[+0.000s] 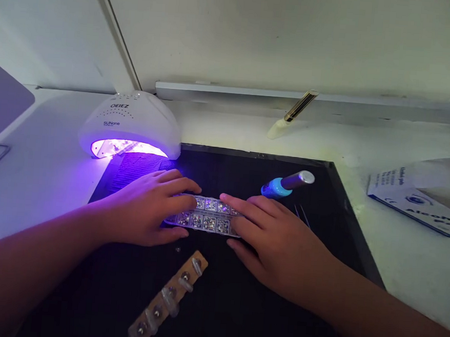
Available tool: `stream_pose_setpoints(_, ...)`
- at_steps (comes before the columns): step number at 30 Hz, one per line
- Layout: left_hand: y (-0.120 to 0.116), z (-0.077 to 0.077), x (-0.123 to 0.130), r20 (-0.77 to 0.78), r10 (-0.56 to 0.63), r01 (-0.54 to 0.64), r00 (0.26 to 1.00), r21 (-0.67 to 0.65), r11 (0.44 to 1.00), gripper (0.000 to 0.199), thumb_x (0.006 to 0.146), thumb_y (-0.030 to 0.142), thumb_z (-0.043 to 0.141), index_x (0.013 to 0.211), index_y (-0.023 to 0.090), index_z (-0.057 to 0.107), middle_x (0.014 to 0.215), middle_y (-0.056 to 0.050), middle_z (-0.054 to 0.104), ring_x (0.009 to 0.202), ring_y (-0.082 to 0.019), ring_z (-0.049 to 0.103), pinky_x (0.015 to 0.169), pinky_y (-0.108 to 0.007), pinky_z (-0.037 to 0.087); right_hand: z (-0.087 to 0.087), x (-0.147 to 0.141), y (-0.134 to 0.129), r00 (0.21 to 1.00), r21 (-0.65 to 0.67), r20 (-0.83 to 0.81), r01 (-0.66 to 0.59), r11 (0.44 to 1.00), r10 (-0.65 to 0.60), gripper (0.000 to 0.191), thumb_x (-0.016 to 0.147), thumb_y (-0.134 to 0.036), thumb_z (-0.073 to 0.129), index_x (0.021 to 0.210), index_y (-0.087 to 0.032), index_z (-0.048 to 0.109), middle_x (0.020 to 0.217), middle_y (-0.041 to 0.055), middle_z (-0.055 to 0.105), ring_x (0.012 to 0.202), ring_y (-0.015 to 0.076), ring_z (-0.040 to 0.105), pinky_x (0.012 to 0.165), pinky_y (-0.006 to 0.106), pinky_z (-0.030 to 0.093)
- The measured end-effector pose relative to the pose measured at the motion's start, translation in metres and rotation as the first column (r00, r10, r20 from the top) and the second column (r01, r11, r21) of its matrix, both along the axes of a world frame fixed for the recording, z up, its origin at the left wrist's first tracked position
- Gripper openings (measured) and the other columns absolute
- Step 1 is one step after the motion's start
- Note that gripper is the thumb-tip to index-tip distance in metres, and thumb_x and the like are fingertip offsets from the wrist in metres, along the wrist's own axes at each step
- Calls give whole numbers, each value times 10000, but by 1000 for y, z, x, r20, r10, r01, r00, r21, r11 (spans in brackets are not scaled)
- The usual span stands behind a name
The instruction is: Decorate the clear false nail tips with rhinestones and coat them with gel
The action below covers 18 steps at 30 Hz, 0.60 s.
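Note:
A clear rhinestone case (209, 223) with two rows of small compartments full of sparkling stones lies on the black mat (238, 303). My left hand (153, 207) grips its left end, fingers over the top edge and thumb along the near edge. On the right end, my right hand (274, 233) holds it the same way, its fingers hiding part of the compartments. Nearer to me is a tan strip (165, 300) bearing several clear nail tips on round metal studs. One tiny loose stone (178, 249) sits between strip and case.
At the back left a white nail lamp (134, 121) glows purple. A blue polish bottle (281, 187) lies behind my right hand, beside thin tweezers (302, 215). Farther back lies a gold-and-black-handled brush (296, 109). An alcohol pad box (419, 197) is at right.

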State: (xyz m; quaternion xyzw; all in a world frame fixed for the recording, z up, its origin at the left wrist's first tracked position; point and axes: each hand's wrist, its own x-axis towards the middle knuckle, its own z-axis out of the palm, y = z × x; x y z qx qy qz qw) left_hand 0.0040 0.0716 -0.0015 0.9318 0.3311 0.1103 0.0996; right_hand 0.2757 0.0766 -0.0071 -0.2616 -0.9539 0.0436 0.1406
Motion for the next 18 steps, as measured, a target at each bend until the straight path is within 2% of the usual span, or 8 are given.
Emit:
stream_pose_setpoints(3,-1,0,3,8,-13,13,1000,37,999,273,902,414,613,1021,170,596,1228,-103,622,978,-277,598,770,-462,530,-1,-1,3,1000,-15,-21,-12,1000,12,115,912,-218,567,955,-167,660,1272,89,679,943,273,607,811,472,551)
stream_pose_setpoints(8,-4,1,8,-1,-23,23,1000,71,997,226,913,354,592,1038,167,607,1145,-80,664,948,-257,630,748,-436,562,0,-3,4,999,-45,-2,-47,998,47,248,924,-212,545,1144,-198,660,1258,100,665,945,277,594,794,485,548)
stream_pose_setpoints(14,-10,1,14,-98,-9,26,995,164,986,228,918,323,564,1077,176,637,1148,-87,671,948,-269,647,719,-433,585,1,-7,5,998,-81,-9,-63,995,62,283,893,-174,570,1156,-194,673,1211,134,645,1006,291,590,839,495,534)
stream_pose_setpoints(18,-11,-1,14,-71,-48,62,996,217,974,212,924,311,567,1045,152,640,1191,-96,676,952,-264,651,714,-413,595,1,-7,5,998,-99,-27,-51,994,48,241,928,-237,559,1127,-207,690,1186,130,645,993,283,591,826,483,527)
